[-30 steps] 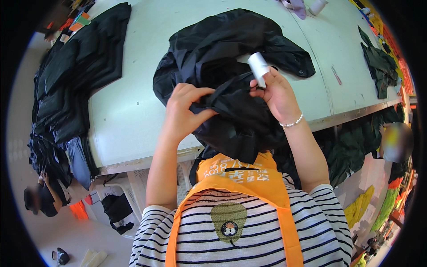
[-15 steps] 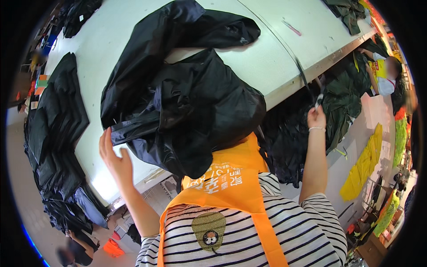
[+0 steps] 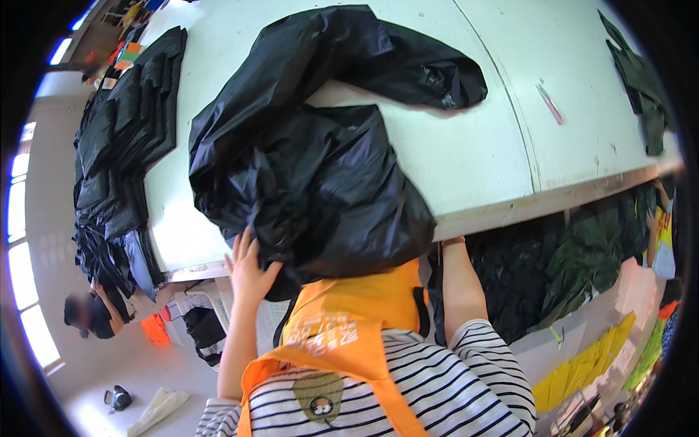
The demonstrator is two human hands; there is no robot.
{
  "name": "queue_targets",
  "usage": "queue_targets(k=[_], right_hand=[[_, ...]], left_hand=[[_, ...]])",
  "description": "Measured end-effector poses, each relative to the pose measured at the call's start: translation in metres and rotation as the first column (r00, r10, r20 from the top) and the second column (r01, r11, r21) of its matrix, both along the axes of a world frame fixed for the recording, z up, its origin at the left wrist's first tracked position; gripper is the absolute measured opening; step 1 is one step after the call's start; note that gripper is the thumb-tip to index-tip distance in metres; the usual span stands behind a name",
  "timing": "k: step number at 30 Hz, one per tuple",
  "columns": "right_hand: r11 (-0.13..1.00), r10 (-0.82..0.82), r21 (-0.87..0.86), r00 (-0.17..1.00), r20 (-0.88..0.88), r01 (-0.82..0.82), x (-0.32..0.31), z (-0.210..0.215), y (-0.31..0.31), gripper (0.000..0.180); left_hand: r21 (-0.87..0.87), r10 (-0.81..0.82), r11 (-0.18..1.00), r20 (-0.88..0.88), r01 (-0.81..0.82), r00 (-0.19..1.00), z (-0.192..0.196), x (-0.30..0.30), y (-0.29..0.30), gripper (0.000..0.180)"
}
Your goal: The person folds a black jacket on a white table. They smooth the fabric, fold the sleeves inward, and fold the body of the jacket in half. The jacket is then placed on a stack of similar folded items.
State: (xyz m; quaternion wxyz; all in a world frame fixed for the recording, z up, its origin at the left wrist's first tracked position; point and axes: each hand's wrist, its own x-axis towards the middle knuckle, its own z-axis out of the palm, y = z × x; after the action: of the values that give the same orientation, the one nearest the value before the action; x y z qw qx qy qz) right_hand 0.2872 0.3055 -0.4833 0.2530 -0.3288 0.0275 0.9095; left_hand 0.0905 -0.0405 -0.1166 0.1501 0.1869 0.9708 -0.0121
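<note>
A black, shiny garment point(image 3: 328, 167) lies crumpled on the white table point(image 3: 473, 160), with one sleeve stretched to the far right. Its near part hangs over the table's edge against my orange apron point(image 3: 335, 298). At the garment's near left side, my left hand point(image 3: 251, 273) rests with fingers spread, touching the fabric. My right forearm point(image 3: 464, 288) reaches to the table's front edge, right of the garment. Past the wrist, where a thin bracelet point(image 3: 453, 241) shows, the right hand is hidden, so its fingers and anything in them cannot be seen.
Folded black garments point(image 3: 131, 124) are piled at the table's left edge. A thin pink-handled tool point(image 3: 550, 104) lies right, near a dark green garment point(image 3: 641, 84). Below the edge hang black and green clothes point(image 3: 590, 247). One co-worker point(image 3: 98, 313) is lower left, another point(image 3: 661, 233) far right.
My right hand, earlier out to the right holding a small pale item, has come in to the table edge and out of sight. My left hand has moved onto the garment's near side. The view has shifted.
</note>
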Motion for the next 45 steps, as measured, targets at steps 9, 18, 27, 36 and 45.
queue_targets(k=[9,18,27,36,45], right_hand=[[0.990,-0.132,-0.042,0.991,0.026,0.133,-0.039,0.065,0.048,0.027],[0.668,-0.609,0.707,0.375,0.699,-0.234,0.088,0.130,0.018,0.018],[0.110,0.080,0.745,0.753,0.653,-0.657,-0.103,0.247,0.039,0.040],[-0.097,0.283,0.729,0.684,0.672,-0.677,-0.192,0.267,-0.022,0.073],[0.512,0.526,0.525,0.731,0.434,-0.680,-0.214,0.272,-0.038,0.108]], left_hand=[[0.084,0.285,0.956,-0.024,-0.283,0.958,-0.010,0.033,-0.042,0.063],[0.179,0.285,0.946,-0.066,-0.270,0.956,-0.043,0.041,-0.043,0.081],[0.505,0.419,0.611,0.447,-0.609,0.791,-0.067,-0.016,-0.104,0.041],[0.884,0.354,0.329,0.211,-0.333,0.911,0.005,-0.012,-0.215,0.035],[0.738,-0.151,-0.478,0.465,-0.476,0.873,-0.055,0.029,-0.379,0.042]])
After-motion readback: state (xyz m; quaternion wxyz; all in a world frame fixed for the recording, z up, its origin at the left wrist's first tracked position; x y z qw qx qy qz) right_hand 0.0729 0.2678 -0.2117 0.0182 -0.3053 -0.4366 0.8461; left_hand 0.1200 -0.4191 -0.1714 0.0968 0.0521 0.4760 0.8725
